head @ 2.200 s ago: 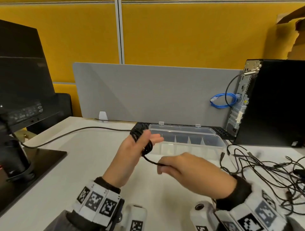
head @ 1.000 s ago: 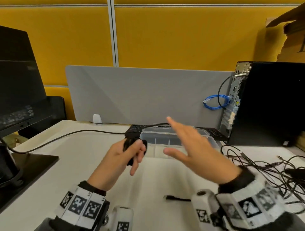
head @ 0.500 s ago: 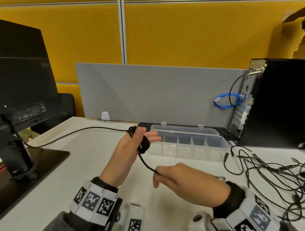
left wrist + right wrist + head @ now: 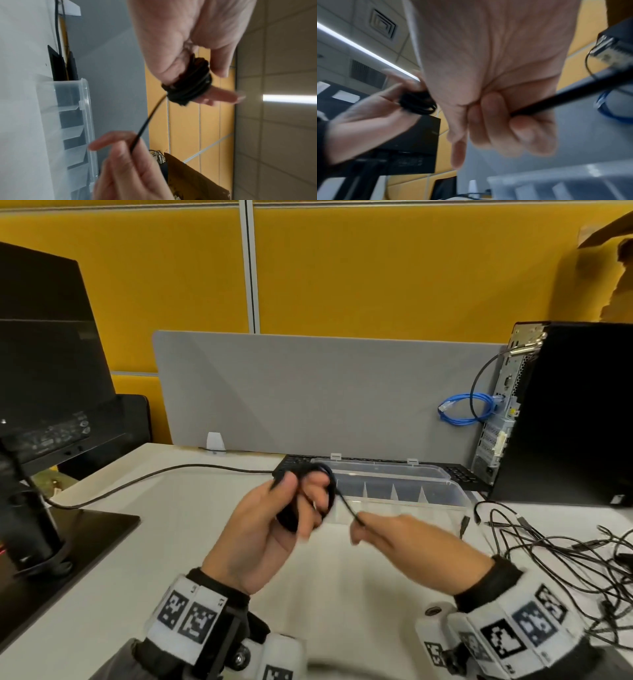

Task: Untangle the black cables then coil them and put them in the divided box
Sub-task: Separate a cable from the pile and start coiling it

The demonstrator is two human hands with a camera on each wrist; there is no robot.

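Observation:
A black cable coil [image 4: 291,513] [image 4: 190,86] [image 4: 418,104] is wound around the fingers of my left hand [image 4: 270,525], which holds it above the desk in front of the box. The cable's free end [image 4: 347,508] [image 4: 147,121] runs taut from the coil to my right hand [image 4: 387,534], pinched between its thumb and fingers [image 4: 496,121]. The clear divided box [image 4: 455,498] [image 4: 85,121] lies open just behind both hands, its compartments showing no cables. A tangle of black cables [image 4: 555,546] lies on the desk to the right.
A black keyboard [image 4: 462,472] lies behind the box, with a grey partition [image 4: 325,392] at the back. A black computer tower [image 4: 575,412] stands at the right. A monitor [image 4: 44,364] on its stand is at the left, with a cable [image 4: 137,484] across the desk.
My right hand has come up from below the left hand to its right, drawing the cable end taut. My left hand has turned and its fingers have curled around the coil.

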